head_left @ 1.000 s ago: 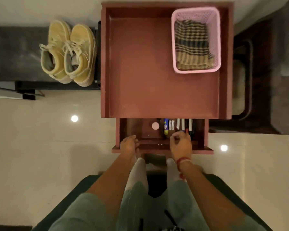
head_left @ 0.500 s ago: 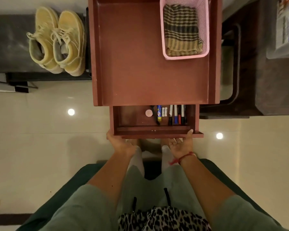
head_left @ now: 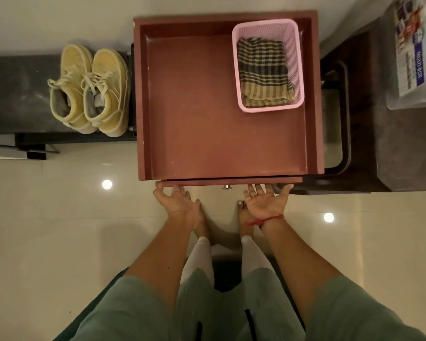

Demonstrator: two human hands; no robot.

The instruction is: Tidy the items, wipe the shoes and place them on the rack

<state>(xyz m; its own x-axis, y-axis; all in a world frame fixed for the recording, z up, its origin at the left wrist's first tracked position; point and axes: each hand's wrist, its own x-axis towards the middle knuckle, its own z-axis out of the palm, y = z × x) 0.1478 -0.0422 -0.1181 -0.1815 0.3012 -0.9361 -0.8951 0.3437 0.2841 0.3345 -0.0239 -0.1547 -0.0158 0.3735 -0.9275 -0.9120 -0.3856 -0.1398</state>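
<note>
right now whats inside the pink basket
A folded checked cloth, dark and tan, lies in the pink basket and covers most of its floor. Anything beneath the cloth is hidden, so I cannot tell whether the basket holds more.

At the upper right of the frame, a clear plastic box [head_left: 413, 57] labelled MULTI BOX stands on a dark cabinet [head_left: 403, 148]. Just left of it is a dark curved frame [head_left: 345, 114], perhaps a stool. Glossy cream floor tiles [head_left: 59, 230] mirror two round light spots [head_left: 107, 184].
</note>
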